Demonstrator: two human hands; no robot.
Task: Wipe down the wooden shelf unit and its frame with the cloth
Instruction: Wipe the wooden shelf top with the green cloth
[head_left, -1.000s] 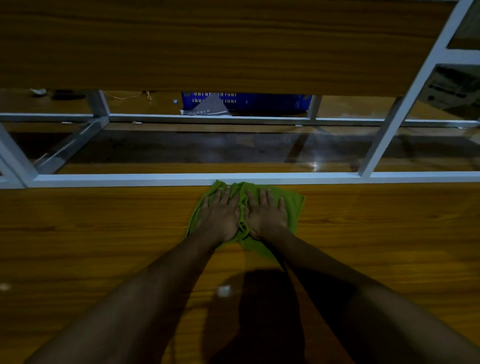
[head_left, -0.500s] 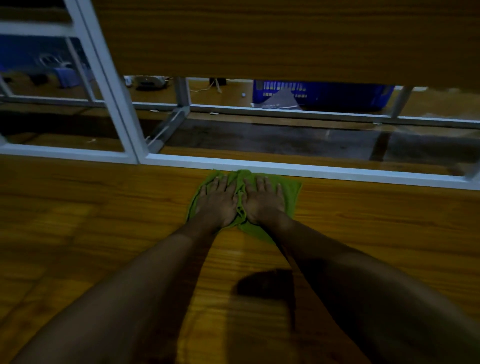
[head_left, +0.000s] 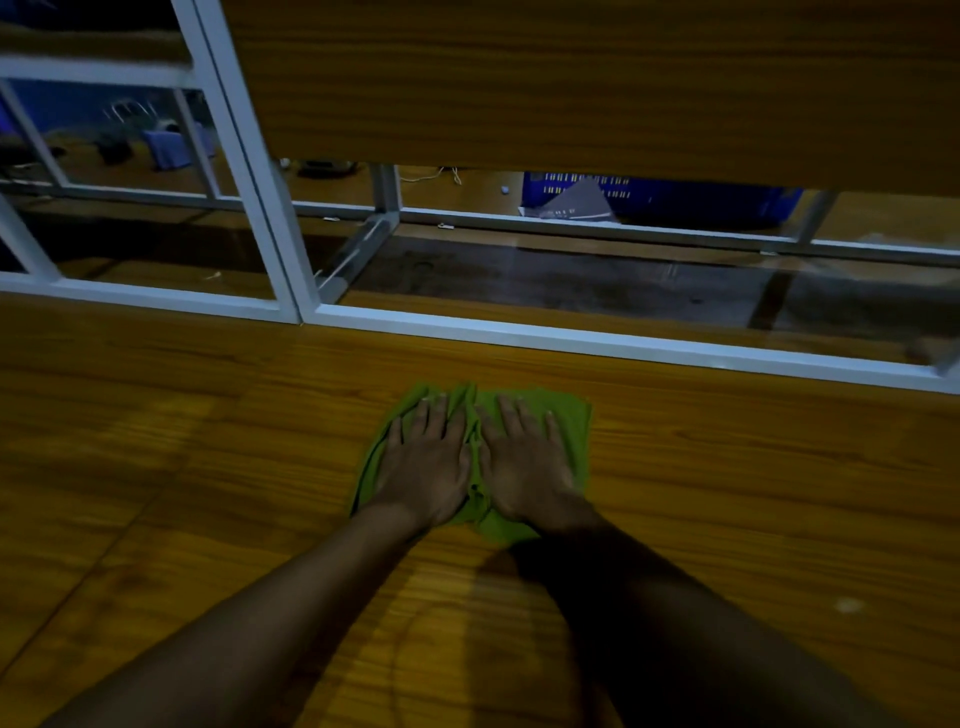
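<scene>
A green cloth (head_left: 574, 431) lies flat on the wooden shelf board (head_left: 208, 467) in the middle of the view. My left hand (head_left: 423, 462) and my right hand (head_left: 524, 462) lie side by side on the cloth, palms down with fingers straight, pressing it onto the board. The white metal frame rail (head_left: 571, 340) runs along the board's far edge, a short way beyond my fingertips. A white upright post (head_left: 249, 182) rises from that rail at the left. Another wooden board (head_left: 571, 78) spans the top of the view.
Beyond the rail, a lower wooden shelf (head_left: 519, 275) looks dark and dusty. A blue plastic crate (head_left: 665, 200) with grey paper on it stands on the floor behind the frame. Small objects and a cable lie on the floor at the far left. A pale speck (head_left: 848, 605) sits on the board at right.
Both hands have pulled the cloth back from the white rail toward me. The view has swung left, bringing the upright post and the left bays into sight.
</scene>
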